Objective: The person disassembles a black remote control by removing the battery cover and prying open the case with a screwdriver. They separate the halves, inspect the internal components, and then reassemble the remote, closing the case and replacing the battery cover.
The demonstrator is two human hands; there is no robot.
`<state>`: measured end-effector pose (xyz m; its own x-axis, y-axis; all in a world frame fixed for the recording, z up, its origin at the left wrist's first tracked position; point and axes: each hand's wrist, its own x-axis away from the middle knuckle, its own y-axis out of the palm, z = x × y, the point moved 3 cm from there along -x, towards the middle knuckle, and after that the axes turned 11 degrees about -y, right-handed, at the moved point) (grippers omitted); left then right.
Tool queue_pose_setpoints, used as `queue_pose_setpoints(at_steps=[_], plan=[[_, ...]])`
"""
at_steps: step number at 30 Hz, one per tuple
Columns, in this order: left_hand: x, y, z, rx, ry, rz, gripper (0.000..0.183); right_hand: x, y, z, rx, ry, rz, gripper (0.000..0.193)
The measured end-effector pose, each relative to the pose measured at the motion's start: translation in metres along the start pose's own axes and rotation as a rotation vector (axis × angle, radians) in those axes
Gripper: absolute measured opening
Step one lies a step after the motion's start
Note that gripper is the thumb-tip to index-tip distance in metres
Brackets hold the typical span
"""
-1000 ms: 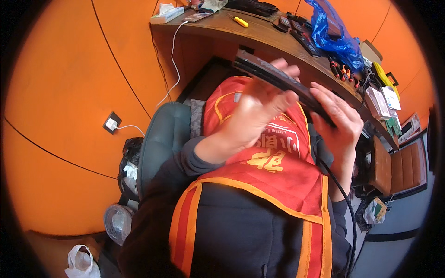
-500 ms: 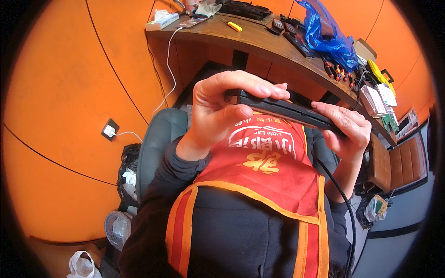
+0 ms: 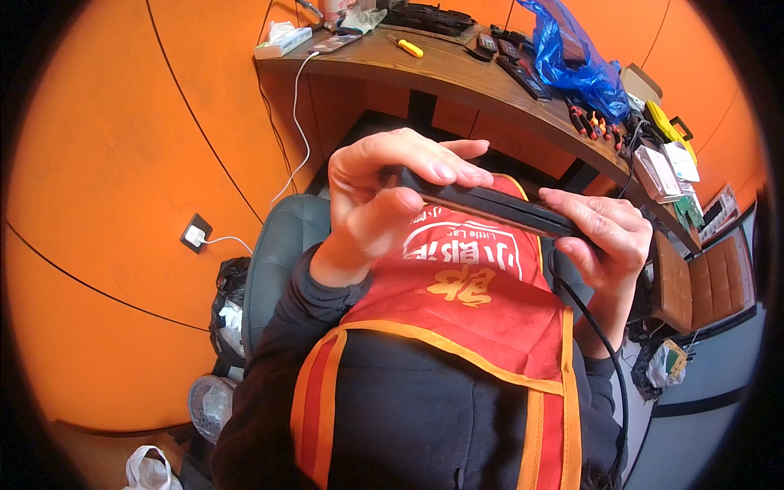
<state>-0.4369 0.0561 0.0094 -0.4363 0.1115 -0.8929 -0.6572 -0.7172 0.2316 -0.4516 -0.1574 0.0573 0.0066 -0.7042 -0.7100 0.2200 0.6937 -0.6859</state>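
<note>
A long, thin black plastic object [image 3: 498,206], seen edge-on, is held up in front of my red apron [image 3: 457,302]. Its exact kind does not show; a narrow groove runs along its side. My left hand [image 3: 388,188] grips the left end, thumb below and fingers over the top, with one finger raised off it. Around the right end my right hand [image 3: 608,233] is closed, fingers on top and thumb underneath. The face turned away from me is hidden.
Beyond my hands stands a wooden desk [image 3: 359,61] with a yellow-handled screwdriver [image 3: 411,49], a blue plastic bag [image 3: 563,65], red-handled pliers [image 3: 581,122] and small boxes. A white cable [image 3: 306,135] hangs from its left part. A black cable [image 3: 600,335] runs past my right forearm.
The black object and my left hand have shifted slightly left. The object's right end sits a little lower, and a left finger has lifted away from it.
</note>
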Motion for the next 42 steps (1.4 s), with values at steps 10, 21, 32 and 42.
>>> queue_pose_setpoints(at_steps=[10, 21, 32, 42], plan=[[-0.003, 0.006, -0.004, 0.049, -0.142, 0.043, 0.046, -0.003, -0.001, -0.004, 0.083, 0.075, 0.039, 0.029], [0.004, 0.007, -0.008, -0.324, -0.013, 0.146, 0.033, -0.01, 0.005, -0.017, 0.326, 0.215, 0.073, 0.028], [-0.007, 0.012, 0.006, -1.671, 0.068, 0.266, 0.047, 0.002, 0.023, 0.011, 0.441, 0.228, 0.063, 0.019], [-0.006, 0.007, 0.012, -1.186, -0.157, 0.071, 0.033, 0.0, -0.009, 0.003, 0.049, 0.312, 0.207, 0.028]])
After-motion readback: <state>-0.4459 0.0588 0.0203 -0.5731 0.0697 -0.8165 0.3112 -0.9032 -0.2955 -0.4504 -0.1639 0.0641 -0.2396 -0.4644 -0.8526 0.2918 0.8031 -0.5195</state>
